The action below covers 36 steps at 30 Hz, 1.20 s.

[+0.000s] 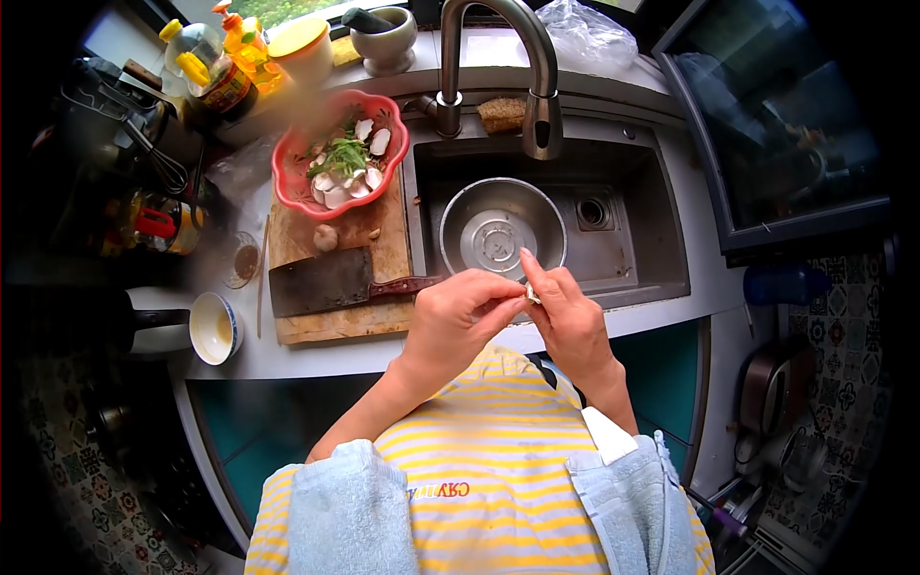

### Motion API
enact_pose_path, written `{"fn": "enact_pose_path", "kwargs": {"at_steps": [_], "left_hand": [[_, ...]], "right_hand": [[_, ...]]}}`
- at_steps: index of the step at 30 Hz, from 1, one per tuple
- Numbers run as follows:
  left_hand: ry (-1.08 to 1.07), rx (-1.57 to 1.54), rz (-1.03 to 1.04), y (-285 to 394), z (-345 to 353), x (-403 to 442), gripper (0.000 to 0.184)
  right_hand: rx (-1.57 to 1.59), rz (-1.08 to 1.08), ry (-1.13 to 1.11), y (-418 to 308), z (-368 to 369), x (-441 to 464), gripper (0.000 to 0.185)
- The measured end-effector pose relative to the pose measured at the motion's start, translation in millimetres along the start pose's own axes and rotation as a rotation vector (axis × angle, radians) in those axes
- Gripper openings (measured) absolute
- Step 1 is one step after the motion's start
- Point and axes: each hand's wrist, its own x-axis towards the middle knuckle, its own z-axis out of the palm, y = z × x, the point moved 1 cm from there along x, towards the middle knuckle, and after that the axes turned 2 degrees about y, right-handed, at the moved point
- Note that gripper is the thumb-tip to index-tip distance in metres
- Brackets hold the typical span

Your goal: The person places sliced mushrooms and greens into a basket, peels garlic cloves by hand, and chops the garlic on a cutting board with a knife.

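Note:
My left hand (448,314) and my right hand (571,324) meet in front of the sink's near edge. Pinched between their fingertips is a small whitish piece that looks like a garlic clove (533,295), mostly covered by the fingers. Just beyond them, a round metal bowl (452,230) stands in the sink. To the left lies a wooden cutting board (331,329). On it rest a cleaver (321,284) with its handle toward my left hand, a garlic bulb (326,237) and a loose clove (374,233).
At the board's far end sits a red scalloped basin (286,182) with eggshells (337,195) and green scraps. A faucet (542,125) arches over the sink (661,230). Left are a small bowl (216,329) and a chopstick (262,278); bottles (251,57) and a mortar (385,43) stand behind.

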Motion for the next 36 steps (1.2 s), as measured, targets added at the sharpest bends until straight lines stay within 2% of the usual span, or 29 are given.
{"fn": "enact_pose_path", "kwargs": {"at_steps": [6, 12, 15, 18, 19, 22, 25, 26, 29, 32, 36], "left_hand": [[0.049, 0.24, 0.214, 4.5, 2.8, -1.0, 0.01], [-0.004, 0.239, 0.174, 5.7, -0.4, 0.8, 0.007], [-0.076, -0.329, -0.301, 1.8, 0.0, -1.3, 0.007], [-0.091, -0.677, -0.546, 1.9, -1.0, -1.2, 0.012], [-0.096, -0.769, -0.55, -3.0, -1.4, -2.2, 0.014], [-0.074, -0.909, -0.594, -19.3, 0.4, -5.8, 0.015], [-0.057, -0.869, -0.598, -25.1, 3.9, -8.7, 0.017], [-0.047, -0.845, -0.596, -25.5, 4.5, -9.3, 0.017], [0.064, -0.576, -0.455, -14.0, 0.5, -7.4, 0.014], [0.042, -0.407, -0.266, -10.8, -0.8, -9.8, 0.012], [0.068, 0.032, 0.083, 1.9, -3.3, -6.6, 0.017]], "right_hand": [[-0.209, -0.134, -0.036, 0.7, 1.0, -1.4, 0.06], [-0.121, -0.137, -0.033, -2.0, -1.0, -1.9, 0.059], [0.234, 0.011, 0.038, -7.3, -5.0, 0.1, 0.047], [0.561, 0.358, -0.017, -6.0, -4.2, -10.7, 0.032], [0.648, 0.441, -0.014, -6.0, -4.7, -11.5, 0.024], [0.87, 0.576, 0.022, -6.4, -8.6, -9.5, 0.024], [0.875, 0.601, 0.018, -6.8, -7.8, -8.2, 0.027], [0.856, 0.616, 0.013, -6.4, -7.5, -8.2, 0.028], [0.479, 0.405, 0.028, -7.4, -10.4, -3.6, 0.033], [0.367, 0.276, 0.066, -5.7, -8.5, -3.1, 0.037], [0.217, 0.168, 0.078, -9.1, -3.9, -1.2, 0.04]]}}
